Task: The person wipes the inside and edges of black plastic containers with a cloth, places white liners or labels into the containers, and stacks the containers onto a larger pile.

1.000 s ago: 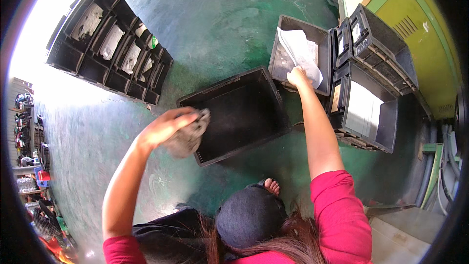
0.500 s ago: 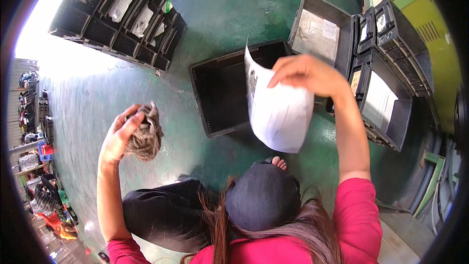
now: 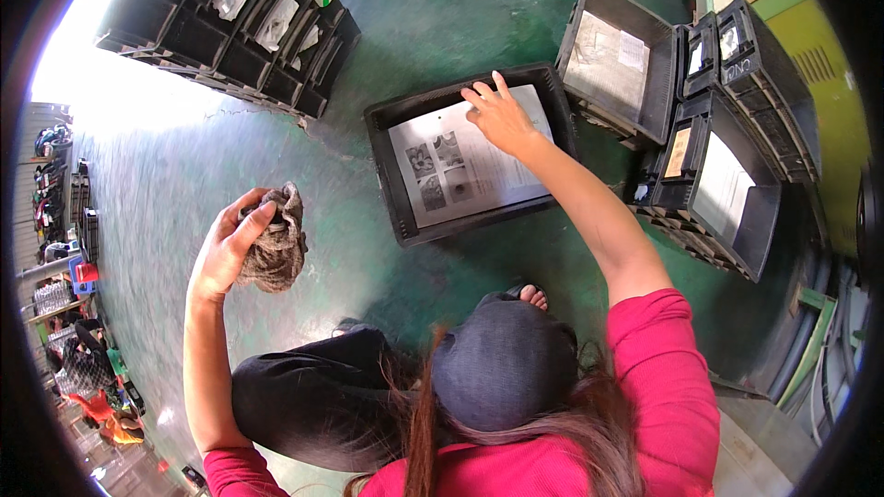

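My left hand (image 3: 230,244) is closed around a crumpled grey-brown rag (image 3: 276,248), held up over the floor on the left. In front of me a black plastic crate (image 3: 402,221) lies on the floor. A white printed sheet (image 3: 497,175) with several dark pictures rests inside it, covering most of its bottom. My right hand (image 3: 505,120) is over the far part of the sheet with its fingers spread. Whether the fingertips touch the paper, I cannot tell.
A tall stack of black crates (image 3: 249,28) with papers in them stands at the upper left. More black crates, one holding a brown board (image 3: 603,60), stand on the right beside a yellow-green panel (image 3: 829,101). Pipes (image 3: 810,340) run along the right edge.
The sheet, held curled in my right hand above the crate's right side, now lies flat in the crate. My right hand has let go of it and moved left and farther away.
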The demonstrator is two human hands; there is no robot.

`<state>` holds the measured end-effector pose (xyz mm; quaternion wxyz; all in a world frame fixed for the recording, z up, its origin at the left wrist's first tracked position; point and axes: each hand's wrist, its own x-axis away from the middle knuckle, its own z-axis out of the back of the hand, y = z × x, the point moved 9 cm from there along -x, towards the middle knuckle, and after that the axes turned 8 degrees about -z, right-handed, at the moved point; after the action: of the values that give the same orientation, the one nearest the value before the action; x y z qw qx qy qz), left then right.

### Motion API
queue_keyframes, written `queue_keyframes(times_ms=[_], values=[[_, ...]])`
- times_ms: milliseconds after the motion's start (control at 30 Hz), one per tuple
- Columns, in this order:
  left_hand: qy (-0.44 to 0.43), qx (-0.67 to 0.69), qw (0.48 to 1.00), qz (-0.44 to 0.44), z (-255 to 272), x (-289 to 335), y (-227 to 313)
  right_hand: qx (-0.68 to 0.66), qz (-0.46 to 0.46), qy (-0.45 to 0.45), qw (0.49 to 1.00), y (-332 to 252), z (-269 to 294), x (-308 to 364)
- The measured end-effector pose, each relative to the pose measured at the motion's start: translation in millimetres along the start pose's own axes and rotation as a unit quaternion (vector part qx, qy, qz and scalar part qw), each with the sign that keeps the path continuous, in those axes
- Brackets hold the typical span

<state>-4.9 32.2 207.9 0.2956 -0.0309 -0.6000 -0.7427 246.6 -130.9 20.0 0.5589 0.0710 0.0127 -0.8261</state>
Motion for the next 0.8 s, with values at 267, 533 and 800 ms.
queue_keyframes(times_ms=[267,533,800], values=[[-0.004,-0.041,0.999,-0.003,0.9,-6.1,0.4,-0.105,-0.175,-0.298,0.933,-31.9,-77.5,55.2],[-0.028,-0.065,0.997,-0.007,0.8,-5.4,-2.9,-0.184,-0.208,-0.122,0.953,18.8,-41.6,57.2],[-0.027,-0.14,0.988,-0.066,16.4,-6.5,10.7,-0.265,-0.513,0.027,0.816,115.3,-23.3,175.8]])
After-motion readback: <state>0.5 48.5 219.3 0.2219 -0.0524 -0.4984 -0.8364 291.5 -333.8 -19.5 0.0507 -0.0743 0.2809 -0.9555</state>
